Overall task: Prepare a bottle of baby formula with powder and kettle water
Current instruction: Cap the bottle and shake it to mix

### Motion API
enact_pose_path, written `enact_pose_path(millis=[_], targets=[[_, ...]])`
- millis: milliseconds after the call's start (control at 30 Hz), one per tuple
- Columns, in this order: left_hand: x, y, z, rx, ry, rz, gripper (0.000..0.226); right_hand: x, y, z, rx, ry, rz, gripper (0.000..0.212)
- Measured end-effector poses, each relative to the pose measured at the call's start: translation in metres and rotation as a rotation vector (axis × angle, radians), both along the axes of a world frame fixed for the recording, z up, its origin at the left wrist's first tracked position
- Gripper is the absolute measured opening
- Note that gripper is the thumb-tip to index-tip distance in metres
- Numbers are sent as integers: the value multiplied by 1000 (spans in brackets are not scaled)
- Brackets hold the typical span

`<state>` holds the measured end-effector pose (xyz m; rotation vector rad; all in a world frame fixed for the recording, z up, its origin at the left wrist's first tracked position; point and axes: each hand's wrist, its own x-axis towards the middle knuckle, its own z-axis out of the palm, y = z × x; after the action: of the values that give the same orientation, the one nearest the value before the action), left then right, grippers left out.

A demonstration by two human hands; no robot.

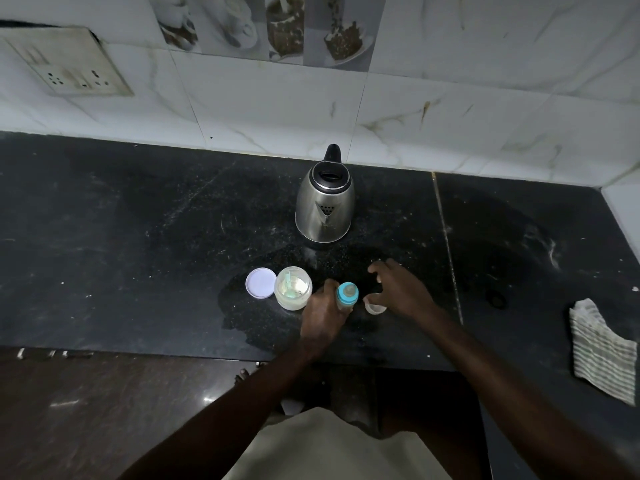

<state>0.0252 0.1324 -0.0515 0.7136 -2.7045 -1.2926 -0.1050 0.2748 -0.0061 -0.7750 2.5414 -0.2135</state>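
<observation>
A baby bottle (347,295) with a blue collar and teat stands upright on the black counter (138,254), and my left hand (322,317) is wrapped around its body. Just right of it sits a small clear cap (375,308). My right hand (401,289) hovers over that cap with fingers spread, thumb close to its rim. Left of the bottle is an open jar of pale powder (293,287) with a scoop inside, and its white lid (260,283) lies flat beside it. A steel kettle (325,202) with a black lid stands behind, spout toward me.
A striped cloth (601,351) lies near the counter's right front edge. A wall socket plate (69,64) is on the tiled wall at the upper left. The counter around the bottle looks wet. The counter's front edge runs just below my wrists.
</observation>
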Motion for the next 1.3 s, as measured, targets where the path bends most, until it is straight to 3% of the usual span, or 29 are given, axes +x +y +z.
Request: enact_pose_path(millis=[200, 367, 467, 633, 800, 900, 1067, 1167, 1300], targets=[[-2, 4, -1, 46, -14, 4, 42, 13, 9, -20, 258, -10, 110, 89], [-3, 1, 0, 88, -22, -46, 66, 26, 6, -32, 264, 13, 134, 56], [-3, -1, 3, 80, -14, -69, 64, 25, 6, -29, 123, 21, 35, 46], [-2, -4, 4, 73, 24, -70, 41, 12, 1, -14, -313, -121, -370, 41], [-3, -4, 5, 82, 37, -44, 41, 13, -9, -2, -712, -336, -434, 39], [-4, -3, 5, 68, 23, -39, 45, 16, -9, 1, -721, -398, -347, 44], [-4, -3, 8, 63, 18, -30, 46, 15, -5, 4, -504, -119, 47, 50], [-3, -3, 8, 77, 17, -32, 47, 13, -7, 5, -465, -9, 231, 43], [-4, -3, 7, 85, 18, -23, 44, 14, -13, 6, -409, 30, 308, 42]])
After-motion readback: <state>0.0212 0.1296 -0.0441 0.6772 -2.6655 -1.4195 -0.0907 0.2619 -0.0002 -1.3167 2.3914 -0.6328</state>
